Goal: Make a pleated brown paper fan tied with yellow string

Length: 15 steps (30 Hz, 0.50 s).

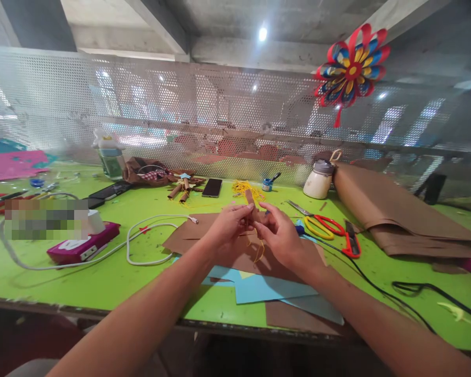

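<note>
Brown paper in a narrow roll [250, 198] is held over the middle of the green table [102, 288], well inside its front edge [43, 306]. The left hand [233, 225] pinches this roll between thumb and fingers, so that its upper end stands out above them. The right hand [280, 234] is half curled just beside, thumb close to the lower part; if it pinches something, I cannot tell. Yellow thread [260, 255] hangs loosely below.

Under the hands lies a brown sheet [190, 233], and light-blue paper [275, 289] shows along its near edge. On the left, the white cable [128, 245] makes a loop near the sheet's corner, and a wide strip of green shows between this loop and the front edge. On the right the room is narrower: scissors [311, 214] lie near the hand, and folded brown paper [396, 209] is farther out.
</note>
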Motion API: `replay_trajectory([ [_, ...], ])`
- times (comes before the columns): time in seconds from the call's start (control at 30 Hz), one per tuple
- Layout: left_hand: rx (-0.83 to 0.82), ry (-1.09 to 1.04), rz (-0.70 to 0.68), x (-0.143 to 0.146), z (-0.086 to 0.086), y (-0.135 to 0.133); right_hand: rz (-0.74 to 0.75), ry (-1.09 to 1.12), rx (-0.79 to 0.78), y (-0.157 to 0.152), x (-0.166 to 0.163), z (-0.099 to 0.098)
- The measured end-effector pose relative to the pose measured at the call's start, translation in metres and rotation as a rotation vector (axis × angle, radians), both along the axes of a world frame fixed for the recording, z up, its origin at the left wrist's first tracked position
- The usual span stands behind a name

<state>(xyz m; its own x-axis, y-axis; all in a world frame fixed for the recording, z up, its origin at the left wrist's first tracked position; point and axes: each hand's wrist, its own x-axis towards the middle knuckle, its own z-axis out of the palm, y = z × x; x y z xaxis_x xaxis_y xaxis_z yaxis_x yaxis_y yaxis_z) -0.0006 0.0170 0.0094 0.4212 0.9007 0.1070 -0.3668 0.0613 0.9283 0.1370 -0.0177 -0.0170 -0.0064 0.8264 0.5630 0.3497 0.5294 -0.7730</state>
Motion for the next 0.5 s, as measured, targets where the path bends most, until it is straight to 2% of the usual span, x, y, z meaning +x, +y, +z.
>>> replay_trajectory([
  [0.23,-0.026,-0.018,0.023,0.004,-0.005,0.001,-0.024,-0.001,0.047,-0.005,-0.002,-0.003],
  [0.5,-0.076,-0.112,0.006,0.005,-0.01,0.005,0.029,0.052,0.036,-0.011,-0.006,-0.002],
])
